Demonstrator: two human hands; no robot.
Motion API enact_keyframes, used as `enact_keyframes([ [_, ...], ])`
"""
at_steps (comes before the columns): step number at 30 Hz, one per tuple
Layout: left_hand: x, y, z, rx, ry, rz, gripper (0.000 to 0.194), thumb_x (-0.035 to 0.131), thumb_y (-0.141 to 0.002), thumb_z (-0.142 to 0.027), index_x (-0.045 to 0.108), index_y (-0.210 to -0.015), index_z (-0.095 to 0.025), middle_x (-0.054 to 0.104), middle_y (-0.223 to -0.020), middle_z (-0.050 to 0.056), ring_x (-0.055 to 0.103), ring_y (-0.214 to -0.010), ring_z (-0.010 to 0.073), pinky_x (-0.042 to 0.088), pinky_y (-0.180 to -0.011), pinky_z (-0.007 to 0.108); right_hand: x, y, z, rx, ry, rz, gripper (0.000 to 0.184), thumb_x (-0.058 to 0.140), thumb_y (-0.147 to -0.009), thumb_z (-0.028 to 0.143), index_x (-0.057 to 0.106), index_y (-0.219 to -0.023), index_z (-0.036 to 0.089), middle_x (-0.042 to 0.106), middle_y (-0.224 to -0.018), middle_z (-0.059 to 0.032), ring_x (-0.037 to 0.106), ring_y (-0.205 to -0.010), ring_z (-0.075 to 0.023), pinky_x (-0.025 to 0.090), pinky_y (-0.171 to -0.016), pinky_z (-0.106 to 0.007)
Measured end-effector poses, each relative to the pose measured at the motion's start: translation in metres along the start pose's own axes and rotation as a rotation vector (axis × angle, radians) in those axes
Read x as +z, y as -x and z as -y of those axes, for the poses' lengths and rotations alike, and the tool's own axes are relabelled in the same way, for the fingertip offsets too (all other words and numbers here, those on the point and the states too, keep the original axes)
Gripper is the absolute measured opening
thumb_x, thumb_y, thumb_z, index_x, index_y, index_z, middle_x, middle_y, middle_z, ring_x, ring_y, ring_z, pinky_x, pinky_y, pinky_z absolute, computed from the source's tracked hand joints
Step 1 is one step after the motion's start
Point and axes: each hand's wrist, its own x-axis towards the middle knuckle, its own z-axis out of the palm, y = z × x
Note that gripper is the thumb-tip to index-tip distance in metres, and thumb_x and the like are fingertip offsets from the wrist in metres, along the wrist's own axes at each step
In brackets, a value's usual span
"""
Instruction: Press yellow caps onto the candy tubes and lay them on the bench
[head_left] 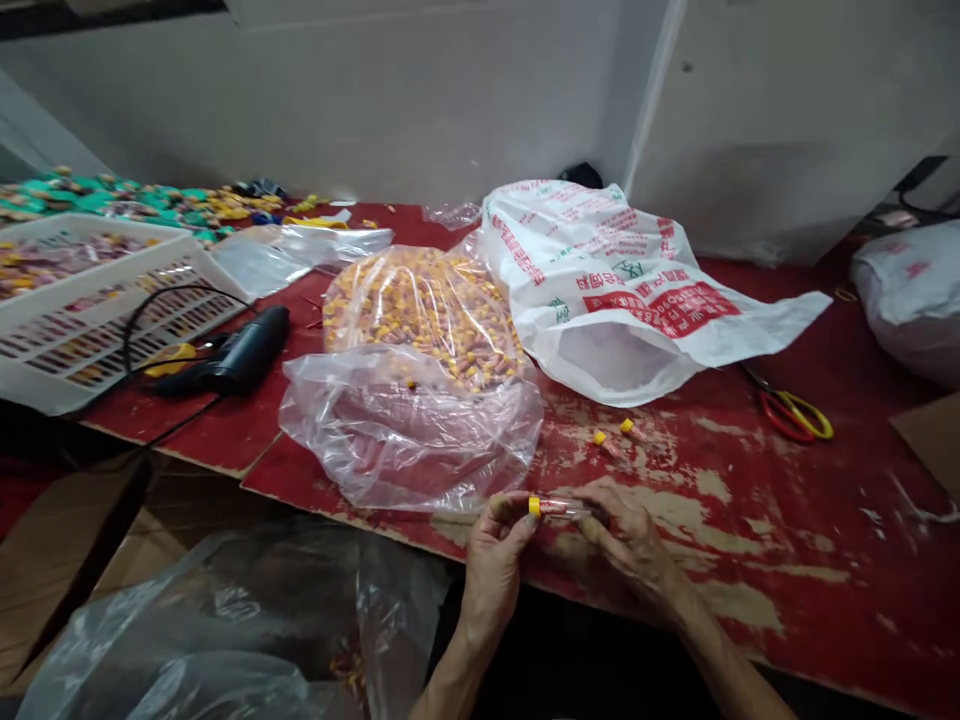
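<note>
At the counter's near edge, my left hand (491,545) and right hand (634,540) pinch a yellow-capped clear tube (556,508) level between them, steadying both ends.

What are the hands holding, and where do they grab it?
A small clear tube with a yellow cap: left hand pinches the capped end, right hand the other end.

A worn red table (787,520) with scraped pale patches spreads beyond the hands. A plain grey-white wall (420,100) rises behind it, with a corner edge (649,100) up right. Light is dim and even.
</note>
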Motion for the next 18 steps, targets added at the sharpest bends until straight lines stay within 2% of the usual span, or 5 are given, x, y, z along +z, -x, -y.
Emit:
enact_keyframes([
  [6,0.0,0.006,0.006,-0.02,-0.099,0.055,0.022,0.08,-0.063,-0.023,0.072,-0.084,-0.019,0.07,-0.081,-0.001,0.061,-0.077,0.0108,0.046,-0.075,0.02,0.004,0.009,-0.003,0.072,-0.072,-0.041,0.019,0.049,-0.09,0.027,0.06,-0.105,0.021,0.062,-0.099,-0.006,0.057,-0.09,-0.0177,0.045,-0.079,-0.029],
  [9,-0.003,0.004,0.001,-0.053,-0.126,0.106,0.023,0.081,-0.06,-0.022,0.073,-0.081,-0.019,0.072,-0.079,0.0,0.063,-0.075,0.0127,0.047,-0.075,0.022,0.004,0.012,-0.006,0.151,-0.146,0.014,0.02,0.05,-0.089,0.034,0.063,-0.095,0.019,0.063,-0.089,-0.0041,0.058,-0.082,-0.017,0.045,-0.074,-0.027],
  [12,-0.006,0.001,-0.001,-0.102,-0.16,0.139,0.023,0.082,-0.057,-0.02,0.073,-0.079,-0.018,0.071,-0.076,0.0,0.062,-0.072,0.0122,0.046,-0.072,0.021,0.006,0.012,-0.011,0.27,-0.258,0.065,0.031,0.049,-0.089,0.044,0.064,-0.087,0.018,0.063,-0.08,-0.0025,0.058,-0.074,-0.0163,0.044,-0.067,-0.025],
  [15,-0.009,0.0,-0.002,-0.106,-0.181,0.148,0.026,0.082,-0.056,-0.021,0.072,-0.079,-0.019,0.071,-0.075,0.0,0.062,-0.071,0.0133,0.047,-0.069,0.022,0.013,0.012,-0.015,0.349,-0.321,0.024,0.038,0.047,-0.088,0.05,0.063,-0.082,0.017,0.063,-0.077,-0.0021,0.057,-0.073,-0.0162,0.044,-0.066,-0.025],
  [18,-0.01,0.003,-0.008,-0.114,-0.314,0.177,0.024,0.081,-0.058,-0.026,0.071,-0.079,-0.019,0.071,-0.077,0.002,0.064,-0.077,0.019,0.049,-0.075,0.028,0.019,0.014,-0.012,0.362,-0.271,-0.022,0.037,0.046,-0.089,0.05,0.063,-0.082,0.018,0.062,-0.078,-0.0015,0.058,-0.077,-0.0177,0.045,-0.069,-0.027],
])
